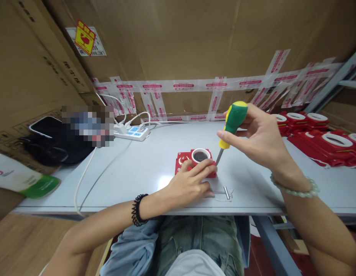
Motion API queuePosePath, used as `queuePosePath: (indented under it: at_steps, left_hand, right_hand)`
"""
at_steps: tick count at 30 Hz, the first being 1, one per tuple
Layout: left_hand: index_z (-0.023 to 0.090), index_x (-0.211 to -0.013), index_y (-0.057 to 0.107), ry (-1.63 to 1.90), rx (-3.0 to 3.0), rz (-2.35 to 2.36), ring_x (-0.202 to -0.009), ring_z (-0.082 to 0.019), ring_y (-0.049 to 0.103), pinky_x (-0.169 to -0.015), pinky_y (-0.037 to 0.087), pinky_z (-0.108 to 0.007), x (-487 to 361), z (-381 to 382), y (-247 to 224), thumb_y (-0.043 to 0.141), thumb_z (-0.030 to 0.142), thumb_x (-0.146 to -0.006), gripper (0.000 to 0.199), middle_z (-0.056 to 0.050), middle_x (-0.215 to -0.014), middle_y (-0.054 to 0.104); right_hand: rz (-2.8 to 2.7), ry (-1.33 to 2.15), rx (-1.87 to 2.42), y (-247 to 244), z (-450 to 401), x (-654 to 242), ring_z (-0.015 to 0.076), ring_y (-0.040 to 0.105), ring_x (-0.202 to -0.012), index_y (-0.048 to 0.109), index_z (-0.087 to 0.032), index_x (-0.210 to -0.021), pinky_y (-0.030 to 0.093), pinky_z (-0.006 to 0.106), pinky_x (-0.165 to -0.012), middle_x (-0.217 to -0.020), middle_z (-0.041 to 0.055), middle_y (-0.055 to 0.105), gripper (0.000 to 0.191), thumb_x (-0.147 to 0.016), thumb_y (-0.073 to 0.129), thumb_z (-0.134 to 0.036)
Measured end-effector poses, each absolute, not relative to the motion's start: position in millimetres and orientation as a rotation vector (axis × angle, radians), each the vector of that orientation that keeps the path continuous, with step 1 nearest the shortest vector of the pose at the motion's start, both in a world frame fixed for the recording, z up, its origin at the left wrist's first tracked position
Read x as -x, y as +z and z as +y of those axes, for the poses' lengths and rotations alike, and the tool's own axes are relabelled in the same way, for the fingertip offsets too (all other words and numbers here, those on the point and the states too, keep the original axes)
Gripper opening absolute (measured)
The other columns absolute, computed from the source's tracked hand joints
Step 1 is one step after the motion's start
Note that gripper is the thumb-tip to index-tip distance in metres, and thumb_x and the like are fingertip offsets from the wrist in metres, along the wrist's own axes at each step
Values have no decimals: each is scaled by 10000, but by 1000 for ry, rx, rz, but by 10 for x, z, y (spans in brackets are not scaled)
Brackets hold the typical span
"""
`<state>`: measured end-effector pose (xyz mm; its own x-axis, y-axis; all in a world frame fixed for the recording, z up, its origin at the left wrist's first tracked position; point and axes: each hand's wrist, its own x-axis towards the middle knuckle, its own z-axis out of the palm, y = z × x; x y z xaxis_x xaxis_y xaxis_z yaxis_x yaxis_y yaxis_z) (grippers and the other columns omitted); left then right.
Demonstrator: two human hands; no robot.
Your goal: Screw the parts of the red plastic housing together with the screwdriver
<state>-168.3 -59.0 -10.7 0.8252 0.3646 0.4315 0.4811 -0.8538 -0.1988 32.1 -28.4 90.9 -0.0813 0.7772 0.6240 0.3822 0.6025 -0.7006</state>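
Observation:
A small red plastic block (184, 161) with a white ring around a dark round opening (200, 155) lies on the grey table (137, 172). My left hand (189, 182) rests flat on its near side, fingers pressing it down. My right hand (256, 136) grips a screwdriver (231, 124) with a green and yellow handle. The metal tip meets the block's right corner. A small metal pin (225, 191) lies on the table just right of my left fingers.
Several more red blocks with white rings (315, 134) are piled at the right. A white power strip (133, 132) with cables sits at the back left, beside a dark bag and a phone (47, 126). Taped cardboard walls enclose the table.

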Motion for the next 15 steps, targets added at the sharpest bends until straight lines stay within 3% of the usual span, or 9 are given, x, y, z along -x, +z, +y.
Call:
queuePosePath:
  at_steps: [4, 6, 7, 11, 15]
  left_hand:
    - [206, -802, 682, -702, 2748, -697, -1173, -311, 542, -894, 341, -441, 1736, -570, -42, 512, 465, -958, 347, -110, -1225, 645]
    - [207, -901, 665, -844, 2753, -817, -1138, -311, 552, -906, 355, -444, 1788, -515, 17, 567, 459, -906, 271, -121, -1181, 639]
    - [205, -1000, 648, -916, 2753, -903, -1157, -322, 539, -929, 361, -453, 1816, -469, 42, 602, 474, -868, 303, -134, -1206, 617]
    - [219, -1410, 402, -913, 2981, -1069, -1268, -344, 475, -1000, 391, -476, 1909, -215, 83, 661, 582, -795, 759, -172, -1421, 452]
    - [258, -1433, 382, -818, 3160, -1106, -1028, -261, 608, -921, 462, -419, 1956, -67, 72, 609, 567, -864, 686, -107, -1242, 606]
  right_hand:
    - [-1721, 426, 969, 866, -292, -302, 169, 659, -703, 570, -230, -864, 623, 303, -578, -815, -3, 638, 324, -654, 815, -262]
    - [-1729, 422, 974, 857, -301, -301, 166, 650, -693, 559, -230, -843, 619, 302, -573, -791, -8, 624, 326, -647, 817, -256]
    - [-1738, 415, 980, 850, -306, -300, 164, 644, -683, 552, -230, -830, 616, 302, -570, -774, -11, 616, 322, -645, 815, -252]
    - [-1791, 392, 1001, 809, -313, -277, 149, 616, -643, 523, -225, -803, 608, 293, -554, -731, -20, 588, 311, -651, 794, -227]
    - [-1807, 396, 1003, 787, -310, -252, 142, 608, -646, 516, -222, -819, 607, 280, -562, -740, -17, 587, 305, -665, 780, -225]
